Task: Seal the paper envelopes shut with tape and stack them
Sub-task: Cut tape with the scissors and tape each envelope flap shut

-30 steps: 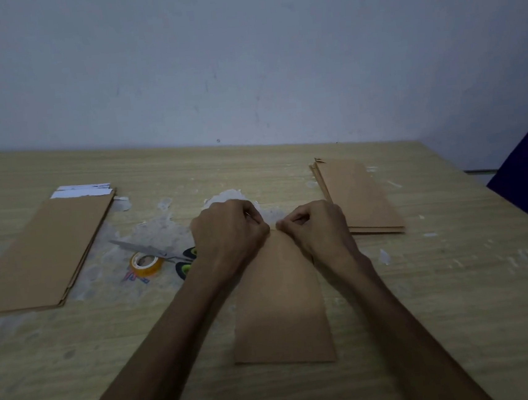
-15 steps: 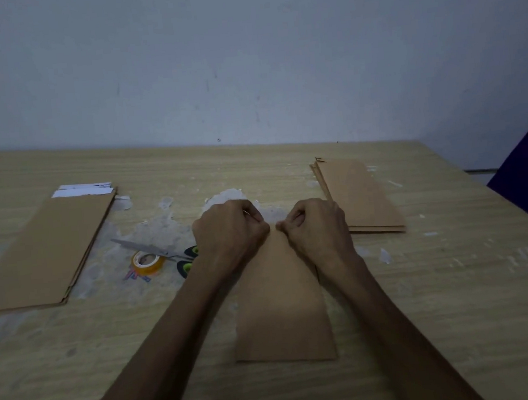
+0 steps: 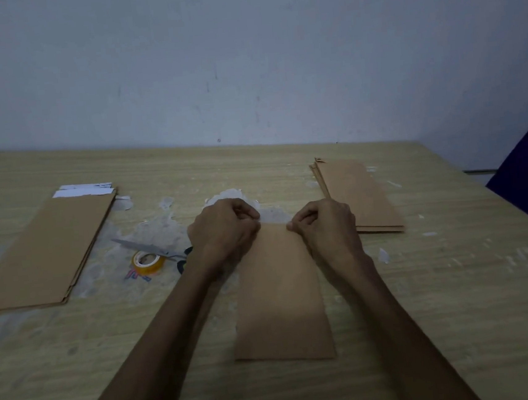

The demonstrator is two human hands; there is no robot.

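Pinching down at the far edge of the brown paper envelope, both hands are at work on the wooden table. The left hand has its fingers curled tight, knuckles up, thumb and fingertips pressed onto the envelope's far left corner. The right hand mirrors it, fingers curled under, nipping the far right corner. A short stretch of the envelope's top edge shows between them, so the hands sit apart, each clamped on its own corner. Whether tape lies under the fingers, I cannot tell. The envelope lies flat, lengthwise away from the person, in the middle of the table. Off to the left, a stack of brown envelopes with white strips showing at its far end. To the right, just beside the right hand, a second stack of envelopes. Between the left stack and the left hand: a yellow tape roll with scissors lying just beside it.
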